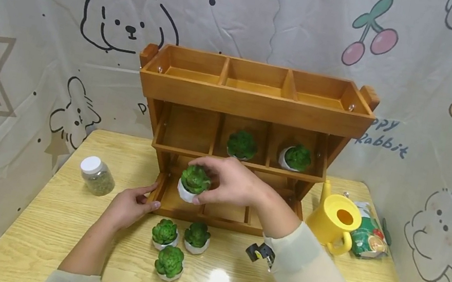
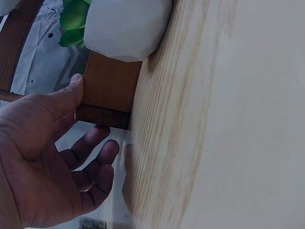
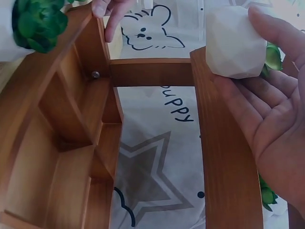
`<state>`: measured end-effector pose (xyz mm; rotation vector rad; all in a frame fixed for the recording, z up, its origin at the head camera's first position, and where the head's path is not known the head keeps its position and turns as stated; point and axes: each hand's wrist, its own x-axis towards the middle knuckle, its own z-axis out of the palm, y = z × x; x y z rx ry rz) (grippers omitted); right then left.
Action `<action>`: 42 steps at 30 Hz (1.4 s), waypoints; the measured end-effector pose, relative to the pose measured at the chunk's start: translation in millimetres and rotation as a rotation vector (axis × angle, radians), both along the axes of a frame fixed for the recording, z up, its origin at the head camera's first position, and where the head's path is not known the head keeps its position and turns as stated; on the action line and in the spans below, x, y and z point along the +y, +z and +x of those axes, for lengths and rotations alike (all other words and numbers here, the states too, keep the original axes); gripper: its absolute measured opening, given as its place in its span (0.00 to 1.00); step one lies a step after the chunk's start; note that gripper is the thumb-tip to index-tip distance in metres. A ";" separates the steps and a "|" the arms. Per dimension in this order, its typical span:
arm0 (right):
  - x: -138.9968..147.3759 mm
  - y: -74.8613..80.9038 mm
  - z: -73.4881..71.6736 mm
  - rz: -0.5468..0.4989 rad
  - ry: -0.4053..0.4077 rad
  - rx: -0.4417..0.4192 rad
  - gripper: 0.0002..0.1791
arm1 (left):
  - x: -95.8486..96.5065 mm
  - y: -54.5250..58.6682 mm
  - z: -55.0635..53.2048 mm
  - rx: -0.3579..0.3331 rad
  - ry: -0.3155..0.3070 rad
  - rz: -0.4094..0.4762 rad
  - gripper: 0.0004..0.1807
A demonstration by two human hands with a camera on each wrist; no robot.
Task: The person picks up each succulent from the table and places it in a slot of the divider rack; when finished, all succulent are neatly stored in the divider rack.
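Note:
My right hand [image 1: 230, 181] grips a small potted succulent [image 1: 195, 180], thumb and fingers on either side of its white faceted pot [image 3: 236, 43]. The plant is held upright over the left compartment of the bottom tier of a three-tier wooden shelf [image 1: 253, 106]. With thumb at the front and fingers along the side, my left hand [image 1: 128, 207] holds the bottom tier's front left corner [image 2: 102, 114]. Three more potted succulents [image 1: 164, 232] [image 1: 197, 237] [image 1: 169, 263] stand on the table before the shelf. The middle tier bears one succulent [image 1: 242, 145] in its centre compartment and another [image 1: 296, 157] at right.
A clear jar with a white lid [image 1: 97, 176] stands on the wooden table [image 1: 47, 231] left of the shelf. At the right are a yellow watering can [image 1: 330, 221] and a green packet [image 1: 368, 232]. A printed cloth [image 1: 238, 10] hangs close behind the shelf.

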<state>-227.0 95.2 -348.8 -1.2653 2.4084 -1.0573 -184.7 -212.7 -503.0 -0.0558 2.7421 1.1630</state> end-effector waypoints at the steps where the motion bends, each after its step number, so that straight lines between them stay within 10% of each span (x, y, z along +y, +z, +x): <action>1: -1.3 2.0 -1.4 0.000 -0.005 0.002 0.41 | 0.0 0.5 0.0 0.000 0.001 0.000 0.36; 28: -26.6 47.6 -30.5 -0.018 -0.068 0.070 0.41 | -1.8 0.3 0.5 -0.015 0.019 0.017 0.36; 42: -32.5 45.3 -47.1 0.042 -0.185 0.088 0.43 | 0.0 -1.4 1.6 0.000 0.014 0.029 0.36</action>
